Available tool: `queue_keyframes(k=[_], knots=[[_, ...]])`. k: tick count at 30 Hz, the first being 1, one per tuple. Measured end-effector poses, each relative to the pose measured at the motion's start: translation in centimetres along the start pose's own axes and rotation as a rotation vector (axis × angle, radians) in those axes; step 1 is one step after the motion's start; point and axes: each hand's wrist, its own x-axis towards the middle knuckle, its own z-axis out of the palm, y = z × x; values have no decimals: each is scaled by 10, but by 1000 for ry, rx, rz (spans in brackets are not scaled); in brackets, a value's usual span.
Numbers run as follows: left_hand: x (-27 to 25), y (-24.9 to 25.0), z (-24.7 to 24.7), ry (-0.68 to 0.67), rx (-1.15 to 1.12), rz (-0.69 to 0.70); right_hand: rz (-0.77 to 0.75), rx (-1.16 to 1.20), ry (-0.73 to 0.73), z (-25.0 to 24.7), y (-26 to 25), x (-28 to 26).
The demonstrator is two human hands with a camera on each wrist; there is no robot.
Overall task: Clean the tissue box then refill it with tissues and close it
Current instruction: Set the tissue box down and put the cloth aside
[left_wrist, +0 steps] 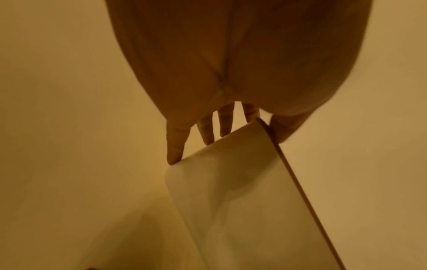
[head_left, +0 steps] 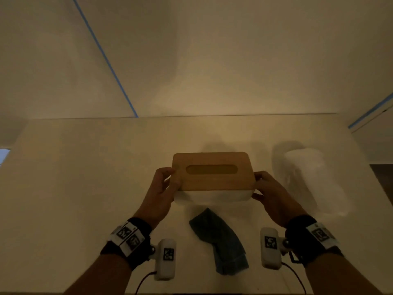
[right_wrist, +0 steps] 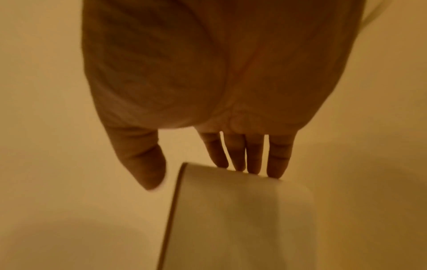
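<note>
The tissue box (head_left: 212, 179) has a wooden lid with an oval slot over a white base and sits mid-table. My left hand (head_left: 163, 184) grips its left end, thumb on the near side and fingers round the far side. My right hand (head_left: 265, 188) grips the right end the same way. In the left wrist view the fingertips (left_wrist: 175, 155) press the white side of the box (left_wrist: 231, 182), with the thumb at the lid edge. The right wrist view shows several fingers (right_wrist: 254, 164) on the end of the box (right_wrist: 242, 210) and the thumb just beside the lid edge. The lid lies on the base.
A folded blue cloth (head_left: 221, 237) lies on the table (head_left: 85, 188) in front of the box, between my wrists. A plastic-wrapped pack of white tissues (head_left: 306, 177) lies to the right of the box. A wall stands behind the table's far edge.
</note>
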Motion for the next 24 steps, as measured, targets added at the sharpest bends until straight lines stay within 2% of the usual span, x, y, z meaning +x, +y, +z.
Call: queue_keyframes(k=[4, 13, 15, 17, 19, 21, 24], knots=[[22, -22, 7, 36, 139, 6, 36, -82, 47, 7, 15, 16], [37, -39, 10, 54, 220, 2, 13, -227, 130, 9, 20, 37], [34, -35, 11, 100, 231, -18, 15, -230, 122, 6, 23, 33], [25, -36, 11, 215, 246, -116, 19, -240, 148, -1, 29, 24], [11, -40, 12, 293, 346, -233, 17, -385, 230, -8, 35, 8], [-3, -45, 20, 229, 505, -261, 16, -646, 261, -15, 47, -11], [-18, -53, 42, 99, 613, -212, 67, -913, 98, -17, 70, -36]])
